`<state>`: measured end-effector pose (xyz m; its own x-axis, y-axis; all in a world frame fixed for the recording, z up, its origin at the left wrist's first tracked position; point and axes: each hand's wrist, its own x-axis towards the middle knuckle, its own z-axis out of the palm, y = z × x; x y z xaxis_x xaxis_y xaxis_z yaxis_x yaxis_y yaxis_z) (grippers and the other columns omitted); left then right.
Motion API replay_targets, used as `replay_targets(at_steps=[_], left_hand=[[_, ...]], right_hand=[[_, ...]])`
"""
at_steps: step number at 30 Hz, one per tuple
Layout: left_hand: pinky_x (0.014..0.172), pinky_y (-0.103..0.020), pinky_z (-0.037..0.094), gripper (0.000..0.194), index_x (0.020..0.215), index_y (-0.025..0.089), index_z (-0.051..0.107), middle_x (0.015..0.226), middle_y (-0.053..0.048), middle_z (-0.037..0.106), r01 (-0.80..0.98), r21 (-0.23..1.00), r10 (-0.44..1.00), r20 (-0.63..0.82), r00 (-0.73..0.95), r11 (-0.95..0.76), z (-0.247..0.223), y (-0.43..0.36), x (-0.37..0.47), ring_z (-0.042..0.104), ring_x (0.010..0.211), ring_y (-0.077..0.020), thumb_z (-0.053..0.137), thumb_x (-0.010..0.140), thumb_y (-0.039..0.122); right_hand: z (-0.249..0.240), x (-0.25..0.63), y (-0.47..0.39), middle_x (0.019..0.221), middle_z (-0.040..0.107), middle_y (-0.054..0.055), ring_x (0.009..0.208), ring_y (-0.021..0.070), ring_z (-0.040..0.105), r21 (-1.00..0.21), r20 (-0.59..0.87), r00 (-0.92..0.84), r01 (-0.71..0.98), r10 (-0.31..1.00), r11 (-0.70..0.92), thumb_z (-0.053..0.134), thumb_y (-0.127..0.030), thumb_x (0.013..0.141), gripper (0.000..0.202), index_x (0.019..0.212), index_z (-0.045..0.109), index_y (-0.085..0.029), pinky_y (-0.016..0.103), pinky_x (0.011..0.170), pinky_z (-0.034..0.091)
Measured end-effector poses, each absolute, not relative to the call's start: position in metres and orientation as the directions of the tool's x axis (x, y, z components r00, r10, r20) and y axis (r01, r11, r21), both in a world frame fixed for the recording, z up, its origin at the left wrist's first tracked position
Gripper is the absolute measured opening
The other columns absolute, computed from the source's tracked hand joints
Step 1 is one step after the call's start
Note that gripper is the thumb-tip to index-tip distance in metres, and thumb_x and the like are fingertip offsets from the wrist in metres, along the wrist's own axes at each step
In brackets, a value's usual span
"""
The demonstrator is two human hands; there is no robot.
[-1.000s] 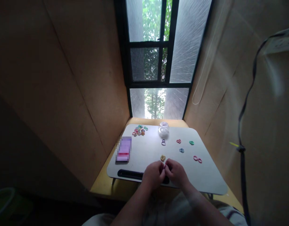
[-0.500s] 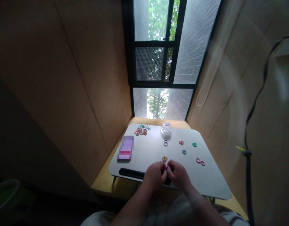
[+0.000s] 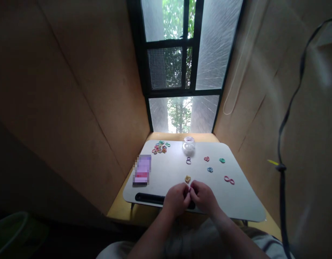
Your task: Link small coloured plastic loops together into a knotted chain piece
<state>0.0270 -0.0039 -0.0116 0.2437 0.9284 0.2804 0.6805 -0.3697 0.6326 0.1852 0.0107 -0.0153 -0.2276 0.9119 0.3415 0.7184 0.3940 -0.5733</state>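
Note:
My left hand (image 3: pixel 177 198) and my right hand (image 3: pixel 204 197) meet over the front edge of the white table (image 3: pixel 168 167). Their fingertips are pinched together, and whatever small thing is between them is mostly hidden; only a trace of pink shows. Just beyond my fingers lies a clump of yellow hair ties (image 3: pixel 187 179). Farther out are purple ties (image 3: pixel 188 162), red ties (image 3: pixel 206 159), blue ties (image 3: pixel 210 169) and green ties (image 3: pixel 222 160). A pink pair (image 3: pixel 229 179) lies to the right, shaped like a figure eight.
A mixed pile of coloured ties (image 3: pixel 159 148) sits at the back left. Near the back edge stands a clear jar (image 3: pixel 189 147). At the left is a blurred purple phone-like slab (image 3: pixel 142 169). A black slot (image 3: pixel 149 198) runs along the front. A dark cord (image 3: pixel 282 201) hangs right.
The camera view has shifted slightly. Both hands stay pinched together at the front of the table, and the ties on it keep their places.

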Motion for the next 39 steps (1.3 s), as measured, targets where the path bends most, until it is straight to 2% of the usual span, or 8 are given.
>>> replay_targets(at_steps=[13, 20, 34, 39], left_hand=[[0.061, -0.025, 0.035, 0.011, 0.080, 0.020, 0.058, 0.072, 0.000, 0.060, 0.750, 0.579, 0.947, 0.198, 0.252, -0.320, -0.002, -0.001, 0.034, 0.051, 0.066, -0.0138, 0.051, 0.087, 0.025], [0.062, -0.025, 0.037, 0.011, 0.083, 0.021, 0.058, 0.072, 0.001, 0.060, 0.755, 0.596, 0.960, 0.121, 0.251, -0.272, -0.001, 0.005, 0.035, 0.053, 0.067, -0.0148, 0.051, 0.086, 0.028], [0.064, -0.025, 0.038, 0.011, 0.082, 0.020, 0.058, 0.075, 0.001, 0.061, 0.689, 0.645, 0.944, 0.219, 0.247, -0.330, -0.003, 0.001, 0.031, 0.053, 0.068, -0.0141, 0.050, 0.087, 0.025], [0.064, -0.025, 0.038, 0.009, 0.080, 0.020, 0.058, 0.075, 0.000, 0.061, 0.671, 0.664, 0.944, 0.253, 0.213, -0.330, -0.005, 0.000, 0.029, 0.055, 0.068, -0.0140, 0.052, 0.086, 0.023]], right_hand=[[-0.006, 0.189, 0.013, 0.068, 0.058, 0.000, 0.064, 0.0146, 0.049, -0.649, 0.333, -0.232, 0.647, 0.914, 0.400, 0.051, -0.022, 0.081, 0.010, 0.071, 0.055, -0.021, 0.026, 0.063, 0.031], [-0.009, 0.191, 0.016, 0.069, 0.060, 0.001, 0.066, 0.0153, 0.050, -0.652, 0.335, -0.227, 0.644, 0.914, 0.399, 0.053, -0.022, 0.080, 0.007, 0.074, 0.058, -0.021, 0.026, 0.063, 0.030], [-0.005, 0.187, 0.011, 0.066, 0.059, -0.001, 0.062, 0.0132, 0.049, -0.634, 0.352, -0.209, 0.663, 0.912, 0.397, 0.052, -0.019, 0.079, 0.009, 0.071, 0.055, -0.021, 0.025, 0.061, 0.030], [-0.008, 0.185, 0.010, 0.068, 0.059, -0.001, 0.064, 0.0137, 0.051, -0.627, 0.358, -0.205, 0.670, 0.911, 0.397, 0.050, -0.023, 0.082, 0.013, 0.070, 0.054, -0.020, 0.024, 0.061, 0.033]])
